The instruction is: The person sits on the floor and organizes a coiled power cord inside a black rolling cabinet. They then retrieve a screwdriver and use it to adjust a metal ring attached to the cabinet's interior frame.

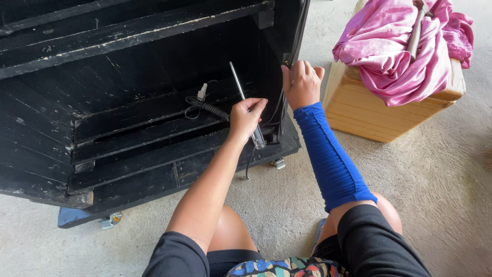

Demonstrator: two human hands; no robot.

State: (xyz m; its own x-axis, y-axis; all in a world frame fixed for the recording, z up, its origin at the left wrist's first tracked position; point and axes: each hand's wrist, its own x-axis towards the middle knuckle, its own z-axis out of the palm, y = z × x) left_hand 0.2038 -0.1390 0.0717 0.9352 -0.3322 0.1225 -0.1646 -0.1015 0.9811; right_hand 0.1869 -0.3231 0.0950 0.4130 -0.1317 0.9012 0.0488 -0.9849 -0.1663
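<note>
On the left is a big black wooden cabinet lying on the floor, with a coiled black wire inside. The left hand is closed around a screwdriver with a clear handle; its thin shaft points up and away into the box. Just to the right, the right hand, above a blue sleeve, grips the cabinet's right edge. To do well, hold that edge steady and keep the tip clear of the wire. Far right, pink cloth lies on a pale wooden box.

Black cabinet cut off left and top, pink cloth cropped above, screwdriver handle partly covered by left hand
</note>
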